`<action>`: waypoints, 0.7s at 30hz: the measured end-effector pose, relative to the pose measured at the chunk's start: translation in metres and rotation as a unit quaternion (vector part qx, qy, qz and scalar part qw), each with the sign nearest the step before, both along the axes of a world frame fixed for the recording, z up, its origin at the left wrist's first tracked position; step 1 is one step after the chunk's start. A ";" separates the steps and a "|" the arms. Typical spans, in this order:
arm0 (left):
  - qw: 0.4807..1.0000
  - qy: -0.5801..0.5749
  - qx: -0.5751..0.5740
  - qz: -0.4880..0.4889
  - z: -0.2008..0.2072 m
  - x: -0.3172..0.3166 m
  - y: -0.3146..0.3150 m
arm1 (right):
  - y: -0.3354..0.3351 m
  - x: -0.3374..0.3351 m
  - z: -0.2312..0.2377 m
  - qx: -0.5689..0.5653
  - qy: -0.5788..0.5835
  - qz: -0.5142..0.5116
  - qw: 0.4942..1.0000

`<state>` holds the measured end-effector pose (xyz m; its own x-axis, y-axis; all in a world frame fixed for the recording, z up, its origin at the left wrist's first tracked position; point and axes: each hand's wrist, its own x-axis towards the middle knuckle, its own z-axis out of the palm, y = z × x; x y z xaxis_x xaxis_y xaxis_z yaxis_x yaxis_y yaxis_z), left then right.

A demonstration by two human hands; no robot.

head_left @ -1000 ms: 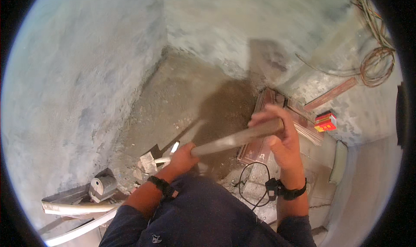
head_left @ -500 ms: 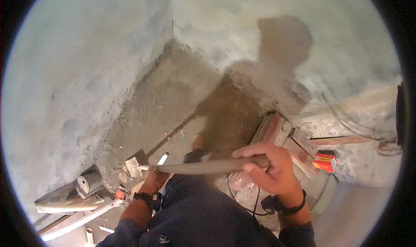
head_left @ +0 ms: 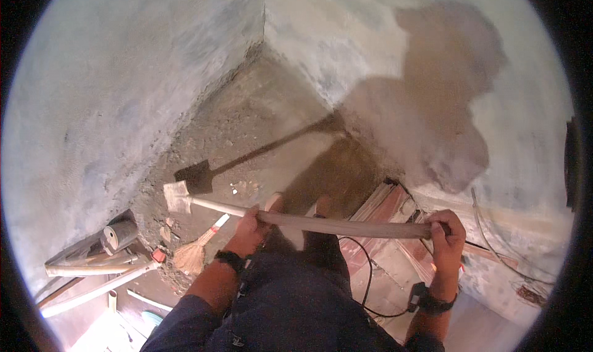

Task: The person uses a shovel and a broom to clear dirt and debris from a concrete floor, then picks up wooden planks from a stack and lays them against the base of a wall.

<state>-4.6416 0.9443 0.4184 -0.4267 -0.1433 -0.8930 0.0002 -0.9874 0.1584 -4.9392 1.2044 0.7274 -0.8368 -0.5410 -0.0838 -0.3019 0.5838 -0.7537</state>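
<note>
Long round wooden handle (head_left: 333,225), smooth and pale, lies roughly level across the near middle, ending left in a small flat squarish blade (head_left: 176,196) held just over the dirt floor (head_left: 247,129). Left hand (head_left: 250,228) clenched around the handle mid-length; right hand (head_left: 446,236) wrapped around its far right end. Floor is gritty, lumpy soil in a corner of rough blue-grey plastered walls (head_left: 111,92). Small straw broom (head_left: 194,250) near left, pale pipes (head_left: 92,278) beyond it. Reddish boards (head_left: 383,222) right, thin black cable (head_left: 369,278) over them.
</note>
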 end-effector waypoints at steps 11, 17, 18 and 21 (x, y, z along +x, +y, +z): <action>0.681 0.033 -0.489 -0.544 -0.062 -0.151 0.158 | 0.255 -0.085 -0.039 0.526 -0.035 0.152 0.836; 0.908 0.077 -0.227 -0.343 -0.075 -0.230 0.323 | 0.402 -0.074 0.006 0.607 -0.120 0.091 0.780; 0.954 0.027 -0.002 -0.298 -0.075 -0.241 0.345 | 0.413 -0.071 0.016 0.600 -0.120 0.068 0.788; 0.942 -0.015 0.172 -0.286 -0.069 -0.265 0.389 | 0.433 -0.063 0.034 0.638 -0.134 0.047 0.757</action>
<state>-4.9065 1.3328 0.3490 -0.3202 0.4039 -0.8569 -0.5479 -0.8169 -0.1802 -5.0022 1.6373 0.7612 -0.6602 0.0680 -0.7480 -0.3227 0.8736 0.3642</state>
